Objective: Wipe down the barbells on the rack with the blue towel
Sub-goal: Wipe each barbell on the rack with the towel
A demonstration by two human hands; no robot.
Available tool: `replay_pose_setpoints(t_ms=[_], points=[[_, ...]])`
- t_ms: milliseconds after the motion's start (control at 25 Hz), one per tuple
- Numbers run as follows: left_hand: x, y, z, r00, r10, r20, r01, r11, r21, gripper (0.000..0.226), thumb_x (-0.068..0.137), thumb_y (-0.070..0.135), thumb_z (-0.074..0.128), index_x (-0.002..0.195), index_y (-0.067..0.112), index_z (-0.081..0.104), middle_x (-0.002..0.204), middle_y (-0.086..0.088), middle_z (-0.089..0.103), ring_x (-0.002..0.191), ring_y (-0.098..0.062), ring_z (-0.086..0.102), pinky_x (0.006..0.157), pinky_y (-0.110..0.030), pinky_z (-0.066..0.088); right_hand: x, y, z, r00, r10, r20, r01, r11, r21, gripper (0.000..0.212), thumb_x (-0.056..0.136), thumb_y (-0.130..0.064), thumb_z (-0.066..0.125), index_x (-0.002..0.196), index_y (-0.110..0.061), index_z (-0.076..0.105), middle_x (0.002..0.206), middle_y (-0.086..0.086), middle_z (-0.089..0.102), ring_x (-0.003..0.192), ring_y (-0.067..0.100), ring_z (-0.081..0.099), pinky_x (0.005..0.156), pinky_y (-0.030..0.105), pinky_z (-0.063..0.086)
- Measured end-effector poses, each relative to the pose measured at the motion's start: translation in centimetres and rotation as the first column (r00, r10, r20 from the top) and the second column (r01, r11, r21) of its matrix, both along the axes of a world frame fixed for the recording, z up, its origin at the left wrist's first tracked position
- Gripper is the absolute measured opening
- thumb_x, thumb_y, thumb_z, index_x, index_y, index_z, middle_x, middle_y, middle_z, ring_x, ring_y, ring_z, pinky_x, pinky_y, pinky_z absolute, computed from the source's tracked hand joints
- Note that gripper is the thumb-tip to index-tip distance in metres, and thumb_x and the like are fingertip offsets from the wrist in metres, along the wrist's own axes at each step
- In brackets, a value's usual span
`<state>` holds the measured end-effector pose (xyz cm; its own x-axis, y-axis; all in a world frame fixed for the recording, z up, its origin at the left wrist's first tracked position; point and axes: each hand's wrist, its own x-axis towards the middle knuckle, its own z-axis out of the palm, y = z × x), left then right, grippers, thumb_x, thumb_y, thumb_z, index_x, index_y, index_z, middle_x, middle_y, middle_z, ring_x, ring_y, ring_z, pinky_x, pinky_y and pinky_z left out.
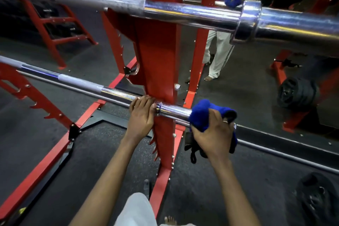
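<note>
White trouser knee (135, 209) at bottom. Left hand (141, 115), fingers curled over lower barbell (113, 93); right hand (214, 134) fingers clench blue towel (200, 113) round its sleeve.

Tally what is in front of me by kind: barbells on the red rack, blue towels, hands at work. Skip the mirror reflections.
Barbells: 2, the upper barbell and the lower barbell
Blue towels: 1, the blue towel in the grip of the right hand
Hands: 2, the right hand, and the left hand gripping the lower barbell
Total: 5
</note>
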<state>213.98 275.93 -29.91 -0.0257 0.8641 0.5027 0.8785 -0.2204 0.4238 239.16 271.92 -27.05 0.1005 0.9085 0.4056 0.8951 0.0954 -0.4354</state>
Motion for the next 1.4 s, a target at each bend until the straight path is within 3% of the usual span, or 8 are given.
replay_pose_setpoints(t_ms=[240,440,520,640,840,1040,1240,1400], points=[[-0.5,-0.5,0.2,0.920,-0.122,0.374,0.119,0.992,0.030,0.030,0.104,0.030,0.049,0.124,0.018,0.069,0.130,0.012,0.064,0.135,-0.006,0.049,0.121,-0.041,0.025,-2.7,0.7,0.6,0.980,-0.201,0.016,0.201,0.978,-0.058,0.048,0.077,-0.049,0.076,0.102,-0.011,0.060,0.104,0.005,0.065,0.095,0.043,0.063,0.095,0.056,0.036],[-2.6,0.0,1.8,0.591,-0.149,0.793,0.276,0.961,-0.026,0.020,0.100,0.011,0.054,0.107,0.017,0.071,0.110,0.000,0.073,0.105,-0.024,0.069,0.090,-0.058,0.055,-10.1,0.4,-1.1,0.991,-0.133,-0.032,0.134,0.989,0.056,0.067,0.073,-0.049,0.063,0.125,-0.007,0.056,0.126,0.006,0.056,0.095,0.041,0.065,0.099,0.064,0.037],[-5.3,0.3,1.9,0.715,-0.174,0.678,0.267,0.963,-0.035,0.020,0.102,0.014,0.054,0.109,0.018,0.072,0.112,-0.001,0.072,0.107,-0.020,0.068,0.092,-0.052,0.055,-13.3,0.0,-1.7,0.995,-0.057,-0.076,0.062,0.995,0.074,0.071,0.076,-0.049,0.057,0.135,-0.011,0.052,0.137,0.002,0.053,0.105,0.036,0.060,0.102,0.058,0.035],[-10.5,1.2,0.4,0.942,-0.254,0.221,0.274,0.960,-0.064,0.035,0.103,0.034,0.044,0.131,0.026,0.063,0.138,0.005,0.058,0.139,-0.017,0.045,0.114,-0.045,0.034,-13.4,0.2,-2.7,0.991,0.024,-0.134,-0.010,0.995,0.098,0.074,0.073,-0.042,0.063,0.141,-0.017,0.050,0.144,-0.002,0.054,0.121,0.029,0.056,0.110,0.054,0.036],[-12.8,4.1,0.4,0.901,-0.392,-0.186,0.375,0.919,-0.120,0.049,0.102,0.053,0.032,0.141,0.032,0.054,0.139,0.003,0.057,0.133,-0.023,0.049,0.110,-0.045,0.030,-9.2,-0.9,-2.9,0.971,-0.160,-0.179,0.190,0.968,0.164,0.079,0.067,-0.040,0.066,0.141,-0.021,0.049,0.142,0.001,0.057,0.127,0.032,0.057,0.121,0.034,0.026],[-13.3,5.2,-0.7,0.855,-0.391,-0.340,0.404,0.914,-0.036,0.049,0.100,0.048,0.042,0.143,0.027,0.054,0.143,-0.002,0.057,0.132,-0.026,0.048,0.111,-0.043,0.026,-10.2,1.3,-1.0,0.766,-0.574,-0.288,0.618,0.781,0.087,0.064,0.073,-0.048,0.059,0.123,-0.007,0.061,0.121,0.012,0.068,0.108,0.046,0.063,0.101,0.063,0.041],[-13.0,5.6,-2.0,0.862,-0.357,-0.360,0.409,0.910,0.075,0.041,0.098,0.035,0.051,0.136,0.021,0.058,0.122,-0.004,0.061,0.111,-0.029,0.052,0.100,-0.046,0.033,-16.7,0.1,-2.1,0.963,-0.264,-0.057,0.268,0.959,0.091,0.076,0.073,-0.043,0.064,0.141,-0.013,0.049,0.143,0.003,0.056,0.119,0.038,0.057,0.106,0.053,0.036],[-12.7,5.7,-1.1,0.861,-0.343,-0.375,0.392,0.918,0.062,0.042,0.094,0.037,0.050,0.131,0.020,0.062,0.112,-0.002,0.064,0.100,-0.028,0.053,0.086,-0.044,0.037,-10.7,-0.6,-2.3,0.929,-0.348,-0.122,0.365,0.917,0.159,0.077,0.071,-0.040,0.067,0.141,-0.015,0.046,0.141,0.008,0.059,0.126,0.035,0.057,0.108,0.046,0.035]])
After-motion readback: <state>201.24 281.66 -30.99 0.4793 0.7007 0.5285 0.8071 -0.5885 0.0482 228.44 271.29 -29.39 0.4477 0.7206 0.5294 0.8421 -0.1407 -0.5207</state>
